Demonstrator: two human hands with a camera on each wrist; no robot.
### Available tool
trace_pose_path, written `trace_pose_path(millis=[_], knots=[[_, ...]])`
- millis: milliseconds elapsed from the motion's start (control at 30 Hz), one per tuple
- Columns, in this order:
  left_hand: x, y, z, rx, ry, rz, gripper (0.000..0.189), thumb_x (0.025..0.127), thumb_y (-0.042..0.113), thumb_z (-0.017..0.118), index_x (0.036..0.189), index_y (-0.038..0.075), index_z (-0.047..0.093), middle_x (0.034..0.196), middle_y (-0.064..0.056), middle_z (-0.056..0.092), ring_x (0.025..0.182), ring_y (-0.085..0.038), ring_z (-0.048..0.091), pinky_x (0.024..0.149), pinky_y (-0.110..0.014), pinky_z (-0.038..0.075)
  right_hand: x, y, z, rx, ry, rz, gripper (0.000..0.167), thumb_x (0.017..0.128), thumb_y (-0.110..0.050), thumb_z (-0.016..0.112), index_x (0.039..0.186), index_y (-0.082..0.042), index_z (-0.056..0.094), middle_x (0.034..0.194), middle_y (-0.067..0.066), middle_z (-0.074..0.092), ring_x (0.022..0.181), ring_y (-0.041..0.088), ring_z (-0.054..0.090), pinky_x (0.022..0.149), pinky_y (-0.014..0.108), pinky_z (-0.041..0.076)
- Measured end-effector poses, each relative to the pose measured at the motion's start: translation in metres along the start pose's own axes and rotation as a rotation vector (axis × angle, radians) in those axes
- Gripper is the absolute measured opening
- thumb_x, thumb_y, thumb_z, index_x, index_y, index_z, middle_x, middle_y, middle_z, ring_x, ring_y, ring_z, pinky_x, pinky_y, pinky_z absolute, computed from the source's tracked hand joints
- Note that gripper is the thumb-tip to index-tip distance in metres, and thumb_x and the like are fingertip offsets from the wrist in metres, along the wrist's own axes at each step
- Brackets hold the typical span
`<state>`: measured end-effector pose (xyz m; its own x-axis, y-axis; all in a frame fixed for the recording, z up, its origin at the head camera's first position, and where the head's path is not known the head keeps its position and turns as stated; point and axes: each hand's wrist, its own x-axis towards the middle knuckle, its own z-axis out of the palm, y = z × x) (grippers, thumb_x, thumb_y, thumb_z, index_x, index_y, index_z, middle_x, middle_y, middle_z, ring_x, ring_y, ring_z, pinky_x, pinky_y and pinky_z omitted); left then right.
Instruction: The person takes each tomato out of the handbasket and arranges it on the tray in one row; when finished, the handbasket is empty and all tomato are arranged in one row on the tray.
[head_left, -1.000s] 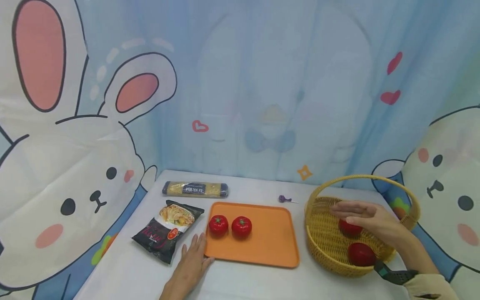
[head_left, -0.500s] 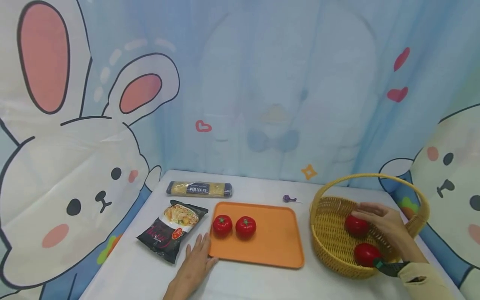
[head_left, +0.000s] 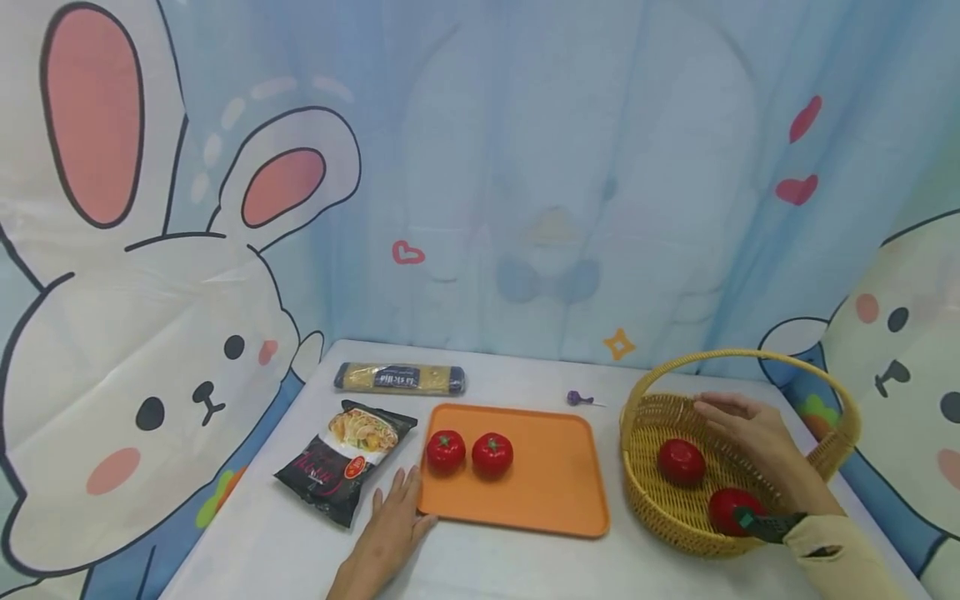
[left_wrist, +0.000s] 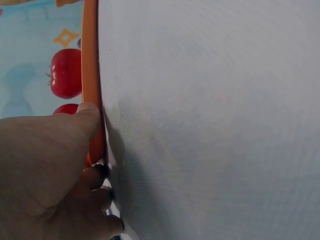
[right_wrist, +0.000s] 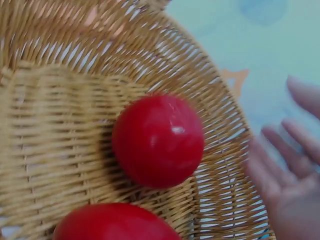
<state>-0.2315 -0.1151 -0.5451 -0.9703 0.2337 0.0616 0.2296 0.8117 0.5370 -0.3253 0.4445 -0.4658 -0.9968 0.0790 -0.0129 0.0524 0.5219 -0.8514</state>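
My left hand (head_left: 388,533) lies at the near left corner of the orange tray (head_left: 547,475), fingers extended along its side. In the left wrist view the thumb (left_wrist: 89,117) touches the tray's rim. Two red tomatoes (head_left: 446,452) with green stems sit on the tray's left half. My right hand (head_left: 753,433) is over the right side of the wicker basket (head_left: 652,500), fingers loosely extended, holding nothing. Inside are two red round fruits: one (right_wrist: 159,141) lies near the middle, apart from the hand; the other (head_left: 731,510) is nearer, partly covered by the wristband.
A black noodle packet (head_left: 347,462) lies left of the tray, beside my left hand. Behind it is a pack of spaghetti (head_left: 400,379). A small purple lollipop-like item (head_left: 579,398) lies behind the tray. The basket's tall handle (head_left: 738,353) arches over it.
My right hand came down onto the farther red fruit, then let go and drew back. That fruit now lies farther left in the basket. The left hand stays at the tray corner.
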Motion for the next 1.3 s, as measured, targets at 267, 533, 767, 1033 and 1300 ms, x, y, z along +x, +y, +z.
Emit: trace_pose_path(millis=[267,533,767,1033,1300], knots=[[-0.002,0.0,0.002,-0.003,0.01,0.008,0.076,0.103,0.026,0.073,0.159,-0.012,0.039,0.164,-0.032,0.042,0.156,-0.053,0.032,0.123,-0.08,0.021,-0.001,-0.008,0.015,-0.312,-0.208,0.077,0.083,0.102,-0.048,0.073,0.145,0.019,0.051,0.142,0.041,0.058,0.126,0.053,0.062,0.1,0.059,0.06],[-0.003,-0.001,0.003,-0.025,0.01,0.007,0.076,0.103,0.026,0.073,0.16,-0.012,0.038,0.164,-0.032,0.042,0.157,-0.054,0.03,0.123,-0.08,0.019,0.003,-0.015,0.032,-0.456,-0.236,-0.042,0.079,0.089,-0.04,0.09,0.135,0.018,0.061,0.13,0.038,0.065,0.118,0.05,0.064,0.098,0.064,0.058],[-0.002,0.0,0.001,-0.019,-0.003,-0.005,0.077,0.104,0.028,0.072,0.161,-0.011,0.037,0.166,-0.031,0.041,0.158,-0.051,0.03,0.124,-0.078,0.018,0.002,-0.017,0.041,-0.499,-0.251,-0.099,0.073,0.079,-0.026,0.097,0.129,0.017,0.066,0.121,0.035,0.068,0.107,0.044,0.068,0.086,0.053,0.063],[-0.001,0.001,0.003,-0.014,-0.005,0.009,0.077,0.103,0.029,0.072,0.16,-0.011,0.038,0.165,-0.031,0.042,0.157,-0.052,0.03,0.123,-0.08,0.019,0.0,-0.025,0.041,-0.512,-0.229,-0.073,0.062,0.08,-0.021,0.096,0.119,0.018,0.068,0.107,0.027,0.071,0.096,0.037,0.07,0.08,0.051,0.064],[-0.003,0.002,-0.001,-0.006,0.006,0.009,0.077,0.103,0.027,0.073,0.16,-0.011,0.039,0.164,-0.032,0.043,0.156,-0.053,0.031,0.123,-0.08,0.02,0.002,-0.028,0.042,-0.44,-0.148,-0.045,0.067,0.084,-0.037,0.094,0.122,0.014,0.07,0.109,0.023,0.071,0.098,0.033,0.068,0.082,0.049,0.063]])
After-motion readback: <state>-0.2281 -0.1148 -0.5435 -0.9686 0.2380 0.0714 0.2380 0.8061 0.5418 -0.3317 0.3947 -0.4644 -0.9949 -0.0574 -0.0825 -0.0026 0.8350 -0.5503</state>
